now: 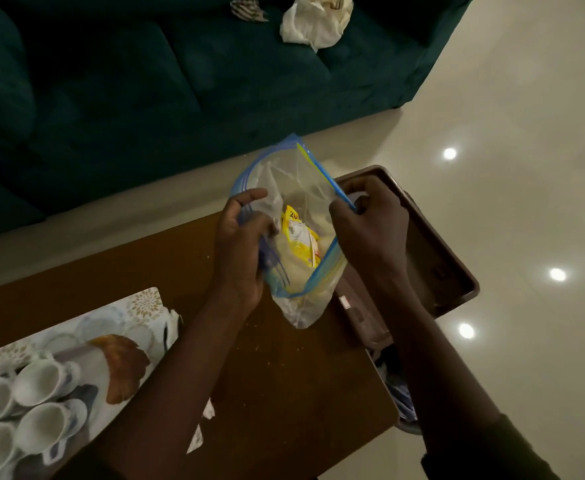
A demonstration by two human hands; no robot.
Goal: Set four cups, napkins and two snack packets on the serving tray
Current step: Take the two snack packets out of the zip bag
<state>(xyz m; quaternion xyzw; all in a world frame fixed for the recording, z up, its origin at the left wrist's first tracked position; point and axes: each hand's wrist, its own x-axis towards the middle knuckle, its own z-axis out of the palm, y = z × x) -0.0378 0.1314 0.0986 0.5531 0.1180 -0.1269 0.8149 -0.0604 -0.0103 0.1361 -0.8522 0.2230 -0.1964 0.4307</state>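
A clear zip bag with a blue seal is held above the wooden table. My left hand grips its left rim and my right hand pinches the right rim, holding the mouth apart. Inside lies a yellow snack packet. A patterned serving tray at the lower left carries several white cups, lying close together. Napkins cannot be made out clearly.
A dark brown tray rests on the table's right end under my right arm. A dark green sofa stands beyond the table, with a white cloth on it. Crumbs dot the tabletop. Glossy floor tiles lie to the right.
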